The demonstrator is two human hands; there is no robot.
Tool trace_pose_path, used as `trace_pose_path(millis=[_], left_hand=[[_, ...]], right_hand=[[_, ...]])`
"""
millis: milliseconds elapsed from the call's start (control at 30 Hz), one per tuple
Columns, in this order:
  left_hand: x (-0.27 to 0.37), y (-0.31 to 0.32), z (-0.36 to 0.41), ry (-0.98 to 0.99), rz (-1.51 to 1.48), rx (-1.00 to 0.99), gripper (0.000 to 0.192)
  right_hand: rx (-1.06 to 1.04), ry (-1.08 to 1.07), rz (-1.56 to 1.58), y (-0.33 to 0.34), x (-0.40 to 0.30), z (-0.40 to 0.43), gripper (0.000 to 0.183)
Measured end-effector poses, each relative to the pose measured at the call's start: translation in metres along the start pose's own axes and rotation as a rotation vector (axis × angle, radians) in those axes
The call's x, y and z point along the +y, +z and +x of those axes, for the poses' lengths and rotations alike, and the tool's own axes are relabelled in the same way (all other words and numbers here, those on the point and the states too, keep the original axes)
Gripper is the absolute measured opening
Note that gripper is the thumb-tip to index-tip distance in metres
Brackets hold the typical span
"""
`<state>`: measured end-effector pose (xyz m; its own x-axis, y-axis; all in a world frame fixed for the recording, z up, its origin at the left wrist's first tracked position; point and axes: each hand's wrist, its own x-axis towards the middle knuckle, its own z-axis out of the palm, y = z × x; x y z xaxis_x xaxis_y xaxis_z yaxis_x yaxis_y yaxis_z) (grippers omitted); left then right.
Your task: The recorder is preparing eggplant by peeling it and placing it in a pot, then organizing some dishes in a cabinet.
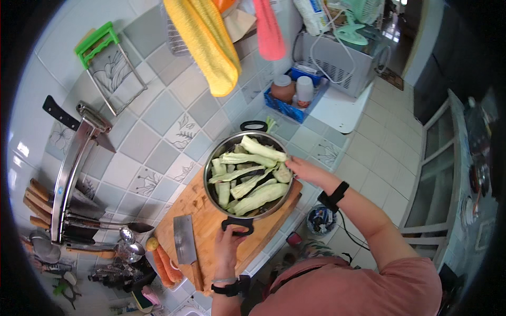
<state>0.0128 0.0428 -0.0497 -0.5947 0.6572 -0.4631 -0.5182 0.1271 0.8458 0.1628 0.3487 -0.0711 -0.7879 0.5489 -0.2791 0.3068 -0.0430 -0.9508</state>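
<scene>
A round stainless steel pot [208,189] full of pale, peeled vegetable pieces [259,193], apparently eggplant, is over the far end of a wooden cutting board [211,245]. Whether its base touches the board is hidden. My left hand [227,247] grips the pot's near black handle [238,227]. At the pot's right side, my right hand [306,170] holds the rim, close to the ends of some pieces; part of its fingers is hidden. The far black handle [253,126] is free. A cleaver [185,241] with a wooden handle lies flat on the board, left of my left hand.
Carrots [166,264] and a potato [151,243] sit in a tray beside the board. Knives hang on a magnetic wall rack [65,189]. A blue basket [286,106] with jars stands beyond the pot, near a microwave [336,59]. A bin [322,219] is below the counter edge.
</scene>
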Motion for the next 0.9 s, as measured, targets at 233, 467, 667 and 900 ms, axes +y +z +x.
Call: trace_pose_path(millis=[233,467,667,900], left_hand=[[-0.010,-0.045,0.001,0.301,-0.080,0.157,0.029],[-0.024,0.001,-0.036,0.598,0.425,0.449,0.041],[-0.049,0.071,-0.063,1.012,0.926,0.109,0.018],[-0.132,0.215,-0.037,0.753,1.063,-0.514,0.024]], right_hand=[[0.101,-0.322,-0.227,0.057,0.030,-0.020,0.070],[0.300,-0.211,-0.404,0.036,0.088,-0.120,0.066],[0.275,0.264,-0.446,-0.045,0.137,-0.263,0.049],[0.457,0.423,-0.464,-0.129,0.212,-0.429,0.055]])
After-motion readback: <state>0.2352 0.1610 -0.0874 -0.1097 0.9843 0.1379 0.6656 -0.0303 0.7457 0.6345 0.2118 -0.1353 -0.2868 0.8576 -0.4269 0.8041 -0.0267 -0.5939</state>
